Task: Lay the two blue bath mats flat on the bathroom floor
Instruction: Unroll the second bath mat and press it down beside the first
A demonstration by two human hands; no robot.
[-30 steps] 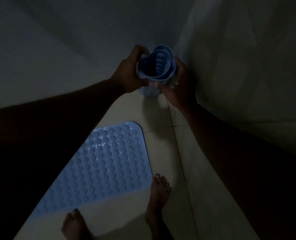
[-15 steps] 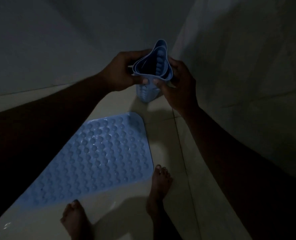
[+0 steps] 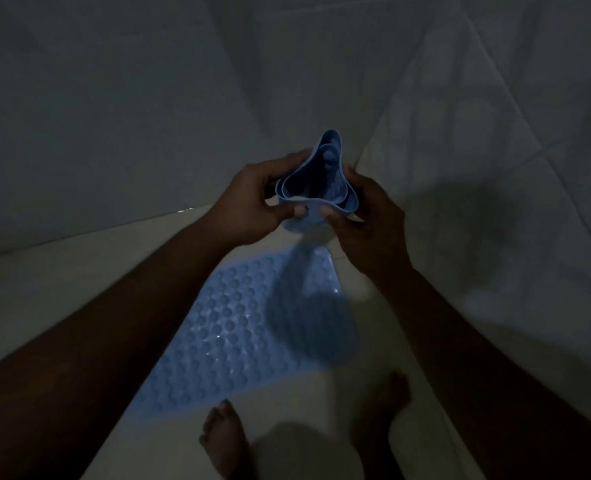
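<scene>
One blue bath mat [image 3: 224, 327] with rows of round bumps lies flat on the pale tiled floor, partly under my left forearm. The second blue mat [image 3: 316, 188] is rolled into a loose tube, held upright in the air above the flat mat's far end. My left hand [image 3: 252, 202] grips its left side and my right hand [image 3: 366, 220] grips its right side, thumbs on the near edge. The roll's open top faces me and its coils are loosening.
Grey tiled walls meet in a corner behind the roll. My two bare feet [image 3: 224, 441] stand on the floor [image 3: 79, 278] at the flat mat's near edge, the right foot [image 3: 384, 403] in shadow. The room is dim.
Both hands have carried the rolled mat lower and toward me, over the flat mat. The roll has been squeezed from round into a looser, pinched shape. My feet shifted.
</scene>
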